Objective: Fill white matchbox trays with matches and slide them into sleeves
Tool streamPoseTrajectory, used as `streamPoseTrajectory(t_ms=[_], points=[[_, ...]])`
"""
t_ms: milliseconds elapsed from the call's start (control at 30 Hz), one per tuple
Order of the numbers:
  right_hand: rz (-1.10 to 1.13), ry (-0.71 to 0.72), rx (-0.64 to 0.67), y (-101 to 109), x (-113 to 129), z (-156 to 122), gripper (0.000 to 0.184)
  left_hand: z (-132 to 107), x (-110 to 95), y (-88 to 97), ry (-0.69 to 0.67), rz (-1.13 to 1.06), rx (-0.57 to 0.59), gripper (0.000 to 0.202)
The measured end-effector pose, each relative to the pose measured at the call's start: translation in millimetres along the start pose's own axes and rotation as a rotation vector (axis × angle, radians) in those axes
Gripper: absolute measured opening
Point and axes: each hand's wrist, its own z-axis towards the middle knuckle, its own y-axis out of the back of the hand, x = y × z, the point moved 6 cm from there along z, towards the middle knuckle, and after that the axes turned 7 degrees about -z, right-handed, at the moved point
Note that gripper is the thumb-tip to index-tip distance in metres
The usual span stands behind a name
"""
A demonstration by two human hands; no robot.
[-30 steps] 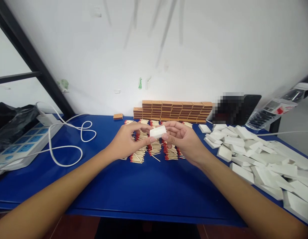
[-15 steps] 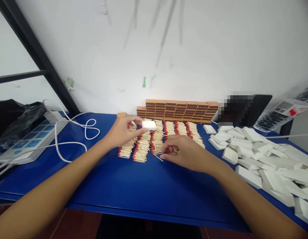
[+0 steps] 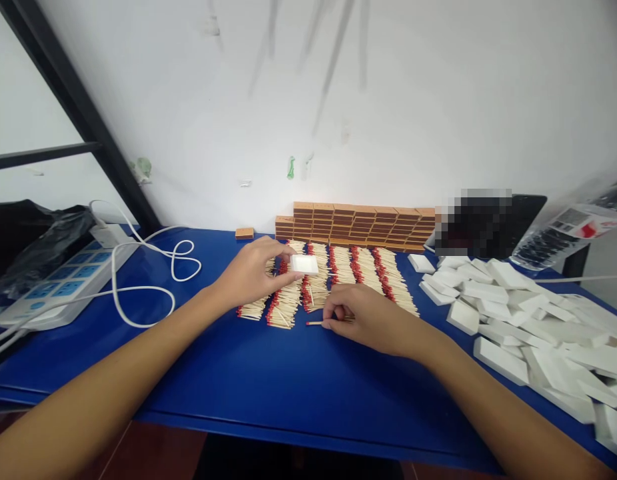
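Note:
My left hand [image 3: 251,273] holds a small white matchbox tray [image 3: 304,265] between thumb and fingers, above rows of red-tipped matches [image 3: 363,270] laid on the blue table [image 3: 268,373]. My right hand [image 3: 368,319] rests low on the table just in front of the matches, its fingers pinched on matches; one red-tipped match [image 3: 316,323] sticks out to the left from its fingertips.
A brick-like stack of brown matchboxes [image 3: 356,223] stands against the white wall, with one loose brown box [image 3: 244,233] to its left. A heap of white trays [image 3: 518,313] fills the table's right. A power strip [image 3: 53,287] and white cable [image 3: 138,287] lie left.
My right hand left the white tray, dropped to the matches and pinched some, then drew them toward the front. My left hand kept the tray, lowering it a little.

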Motion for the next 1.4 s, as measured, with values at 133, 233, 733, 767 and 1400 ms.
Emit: streamPoseTrajectory(t_ms=[133,233,733,767,1400], points=[[0.001,-0.023,0.065,-1,2,-1,0.014,-2,0,-3.3,-0.007,0.029,0.035,0.027],[-0.002,-0.005,0.058,2,1,-3,0.014,-2,2,-4.4,-0.014,0.058,0.058,0.027],[-0.160,0.217,-0.560,34,1,-8,0.007,-8,-20,-14.0,-0.155,-0.114,-0.039,0.041],[-0.167,0.216,-0.552,32,1,-7,0.007,-9,-22,-14.4,-0.175,-0.111,-0.041,0.042],[-0.103,0.129,-0.205,13,-9,3,0.012,-3,1,1.8,-0.131,0.179,-0.123,0.035]])
